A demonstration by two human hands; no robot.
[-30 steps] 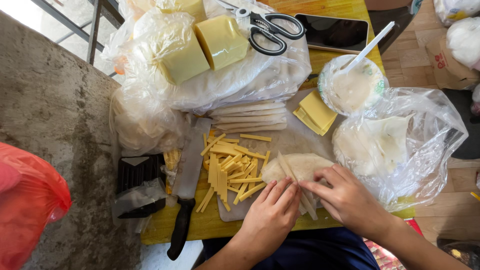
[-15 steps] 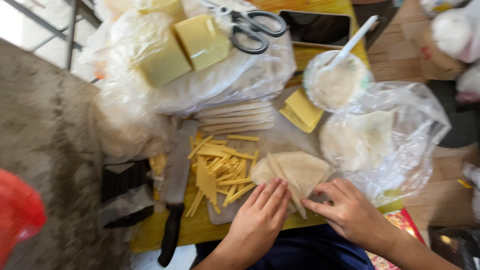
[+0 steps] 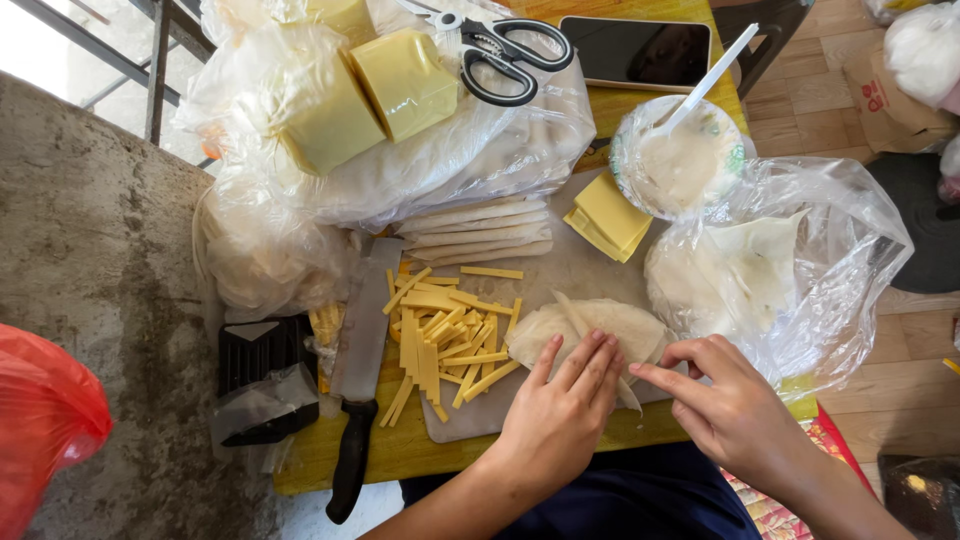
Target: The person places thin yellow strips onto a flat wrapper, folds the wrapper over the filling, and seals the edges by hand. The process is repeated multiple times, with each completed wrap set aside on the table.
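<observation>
A thin pale wrapper sheet (image 3: 600, 322) lies on the cutting board (image 3: 560, 270), partly folded. My left hand (image 3: 565, 405) presses flat on its near edge with fingers spread. My right hand (image 3: 725, 405) pinches the wrapper's right near corner with thumb and forefinger. Left of the wrapper lies a pile of yellow cheese sticks (image 3: 440, 335). Several rolled wrappers (image 3: 470, 230) are stacked at the board's far side.
A black-handled cleaver (image 3: 358, 370) lies left of the cheese sticks. Cheese slices (image 3: 605, 215), a bowl of white paste with a spoon (image 3: 680, 155), a bag of wrappers (image 3: 770, 265), bagged cheese blocks (image 3: 370, 95), scissors (image 3: 510, 50) and a phone (image 3: 635, 50) surround the board. A red bag (image 3: 45, 430) sits at left.
The camera view shifted slightly. My left hand has slid forward onto the wrapper's edge; my right hand has drawn back to the right, pinching the wrapper's corner.
</observation>
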